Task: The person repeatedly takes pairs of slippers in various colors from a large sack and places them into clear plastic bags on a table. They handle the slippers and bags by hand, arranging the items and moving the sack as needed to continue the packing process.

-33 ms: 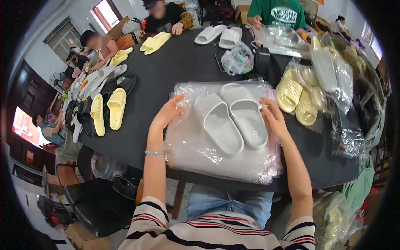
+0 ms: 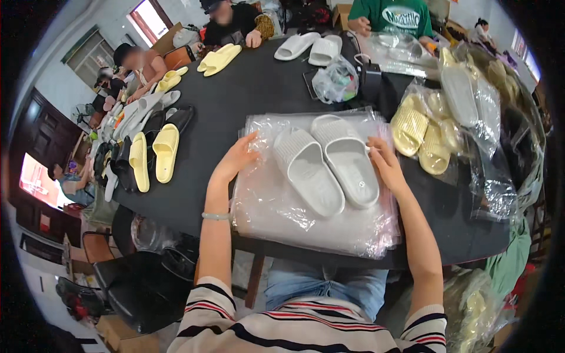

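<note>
A pair of light grey slide slippers (image 2: 322, 167) with ribbed straps lies side by side, toes pointing away from me, on a stack of clear plastic bags (image 2: 265, 220). My left hand (image 2: 238, 157) rests at the stack's left edge, its fingers stretched over the film and holding nothing I can see. At the right edge, my right hand (image 2: 386, 166) has its fingers apart, the tips close against the right slipper's side. Whether those fingertips touch the slipper or only the film, I cannot tell.
Yellow slippers (image 2: 165, 152) and black ones stand at the left of the black table (image 2: 229, 100). Bagged yellow slippers (image 2: 409, 129) and bagged grey ones (image 2: 459, 97) lie to the right. A knotted plastic bag (image 2: 335, 82) sits beyond the stack. Several people sit around the table.
</note>
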Demonstrator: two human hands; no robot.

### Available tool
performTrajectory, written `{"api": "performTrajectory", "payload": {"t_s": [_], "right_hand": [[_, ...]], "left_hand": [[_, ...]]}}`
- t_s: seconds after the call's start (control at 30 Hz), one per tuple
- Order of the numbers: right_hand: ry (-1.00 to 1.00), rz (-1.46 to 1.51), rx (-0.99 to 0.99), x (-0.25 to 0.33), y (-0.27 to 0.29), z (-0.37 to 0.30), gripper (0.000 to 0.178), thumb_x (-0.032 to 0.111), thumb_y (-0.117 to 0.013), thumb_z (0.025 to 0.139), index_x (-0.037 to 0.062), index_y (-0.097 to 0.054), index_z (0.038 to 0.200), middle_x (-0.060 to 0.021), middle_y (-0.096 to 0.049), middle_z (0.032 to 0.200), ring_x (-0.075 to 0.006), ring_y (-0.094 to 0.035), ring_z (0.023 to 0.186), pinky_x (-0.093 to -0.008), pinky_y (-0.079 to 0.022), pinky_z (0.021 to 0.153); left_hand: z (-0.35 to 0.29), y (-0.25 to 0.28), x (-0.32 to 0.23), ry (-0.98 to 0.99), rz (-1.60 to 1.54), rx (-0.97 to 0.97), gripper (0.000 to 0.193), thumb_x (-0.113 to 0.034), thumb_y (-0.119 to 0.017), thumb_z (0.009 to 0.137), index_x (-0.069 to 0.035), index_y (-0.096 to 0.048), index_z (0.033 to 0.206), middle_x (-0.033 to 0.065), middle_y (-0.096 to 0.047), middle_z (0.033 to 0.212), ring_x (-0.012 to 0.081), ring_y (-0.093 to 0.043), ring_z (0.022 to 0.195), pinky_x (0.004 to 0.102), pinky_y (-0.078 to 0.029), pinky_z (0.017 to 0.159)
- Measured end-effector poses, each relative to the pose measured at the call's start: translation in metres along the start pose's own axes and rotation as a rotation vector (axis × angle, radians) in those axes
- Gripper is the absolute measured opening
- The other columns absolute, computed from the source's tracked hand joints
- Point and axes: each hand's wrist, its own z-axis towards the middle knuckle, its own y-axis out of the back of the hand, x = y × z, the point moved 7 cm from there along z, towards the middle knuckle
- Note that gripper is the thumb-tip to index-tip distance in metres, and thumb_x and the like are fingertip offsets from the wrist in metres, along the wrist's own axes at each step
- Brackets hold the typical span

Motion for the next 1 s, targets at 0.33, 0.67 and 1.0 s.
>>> {"api": "performTrajectory", "payload": {"t_s": [0.33,0.67,1.0], "right_hand": [[-0.031,-0.239,-0.015,-0.003,-0.006,0.002,0.031,0.023,-0.053,0.097,0.0063,-0.056,0.123,-0.0077,-0.063,0.095,-0.0135,-0.058,0.087,-0.0273,-0.047,0.080],[-0.040,-0.278,-0.054,-0.001,-0.004,-0.001,0.029,0.024,-0.051,0.097,0.0033,-0.061,0.114,-0.0141,-0.066,0.099,-0.0213,-0.063,0.092,-0.0313,-0.047,0.083],[0.036,-0.285,0.002,0.005,-0.009,0.000,0.031,0.026,-0.052,0.097,0.0023,-0.062,0.114,-0.0145,-0.066,0.103,-0.0227,-0.062,0.093,-0.0326,-0.047,0.085]], "left_hand": [[-0.131,-0.018,-0.005,0.212,-0.109,0.050,0.100,0.002,-0.071,0.078,-0.010,-0.006,0.152,0.0153,-0.053,0.120,0.0144,-0.061,0.080,0.0286,-0.052,0.068],[-0.143,-0.005,-0.051,-0.042,0.682,-0.188,0.075,0.001,-0.070,0.079,-0.006,-0.034,0.145,0.0095,-0.054,0.109,0.0135,-0.059,0.081,0.0274,-0.050,0.071],[-0.064,-0.181,-0.111,-0.303,1.150,0.023,0.052,-0.043,-0.056,0.091,-0.008,-0.053,0.130,0.0191,-0.060,0.095,0.0356,-0.062,0.081,0.0446,-0.052,0.068]]}}
